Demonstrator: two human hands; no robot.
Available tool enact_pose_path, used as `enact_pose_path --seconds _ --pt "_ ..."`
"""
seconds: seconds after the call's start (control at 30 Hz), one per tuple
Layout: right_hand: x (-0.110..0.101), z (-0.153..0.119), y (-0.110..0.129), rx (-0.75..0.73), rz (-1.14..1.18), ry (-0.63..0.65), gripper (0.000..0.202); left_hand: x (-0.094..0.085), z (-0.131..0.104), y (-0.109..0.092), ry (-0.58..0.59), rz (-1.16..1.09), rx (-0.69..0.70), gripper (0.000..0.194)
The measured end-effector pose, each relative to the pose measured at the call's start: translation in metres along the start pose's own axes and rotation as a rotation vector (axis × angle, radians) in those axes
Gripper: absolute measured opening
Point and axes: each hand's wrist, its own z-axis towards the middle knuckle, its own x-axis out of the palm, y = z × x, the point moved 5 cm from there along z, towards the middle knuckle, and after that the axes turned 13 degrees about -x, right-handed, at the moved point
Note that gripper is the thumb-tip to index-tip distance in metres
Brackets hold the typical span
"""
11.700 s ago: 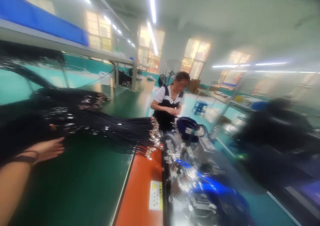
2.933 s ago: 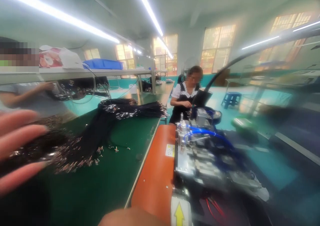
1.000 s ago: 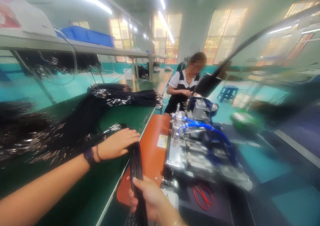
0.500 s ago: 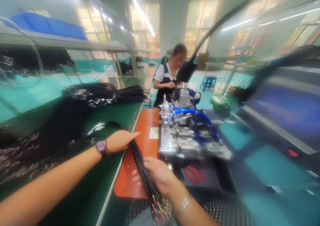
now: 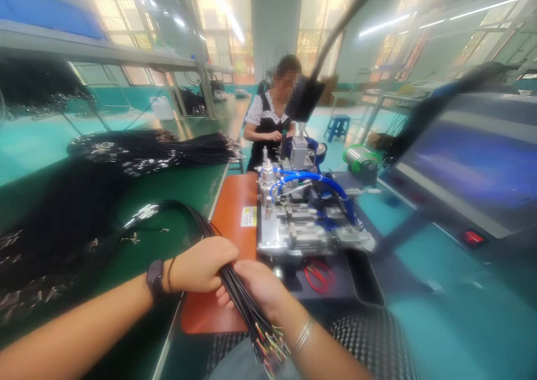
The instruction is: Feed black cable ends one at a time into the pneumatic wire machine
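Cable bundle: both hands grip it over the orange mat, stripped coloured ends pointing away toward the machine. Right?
Not quite. The head view shows the left hand and right hand both gripping the black cable bundle over the orange mat, but the stripped coloured ends point back toward the person, not toward the machine.

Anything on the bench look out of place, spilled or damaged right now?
Mostly not. A few loose bits lie scattered on the green mat near the cable loop, at. Red-handled scissors sit under the machine's front edge. Both hands grip the cable bundle.
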Motion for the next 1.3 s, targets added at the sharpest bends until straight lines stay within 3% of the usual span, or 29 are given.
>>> enact_pose_path --seconds 0.1,0.2,0.27,0.33,0.43,0.57,0.73,0.83,0.97,1.17,1.3 --pt "-0.009 -0.013 -0.001 -0.010 0.052 0.042 0.028 0.006 0.004 0.007 0.051 0.019 0.021 0.013" --pt "-0.022 -0.031 -0.007 0.059 0.036 0.107 0.035 0.005 0.009 0.011 0.054 0.028 -0.004 0.011" --pt "-0.028 -0.041 -0.009 0.109 -0.026 0.126 0.033 0.005 0.012 -0.004 0.078 0.005 -0.002 0.006" --pt "-0.028 -0.046 -0.004 0.129 -0.114 0.126 0.025 0.007 0.015 -0.032 0.158 -0.050 0.044 0.002" --pt "-0.030 -0.048 0.013 0.099 -0.316 0.073 0.017 0.010 0.021 -0.067 0.241 -0.079 0.050 0.018" --pt "-0.056 -0.054 0.050 -0.107 -0.773 -0.146 0.018 0.019 0.034 -0.073 0.135 -0.022 0.069 0.006" --pt "-0.087 -0.071 0.062 -0.238 -0.715 -0.318 0.013 0.024 0.031 -0.066 -0.179 -0.001 0.096 0.010" --pt "-0.087 -0.075 0.058 -0.423 -0.879 -0.398 0.010 0.017 0.017 -0.072 -0.323 0.049 0.082 0.029" --pt "-0.070 -0.068 0.046 -0.590 -1.102 -0.353 0.012 0.013 0.007 -0.080 -0.272 0.026 0.072 0.045" --pt "-0.069 -0.062 0.043 -0.619 -1.081 -0.403 0.013 0.020 0.006 -0.076 -0.160 -0.034 0.037 0.048" --pt "-0.066 -0.068 0.049 -0.667 -1.123 -0.357 0.013 0.022 0.005 -0.072 -0.154 -0.045 0.005 0.048"
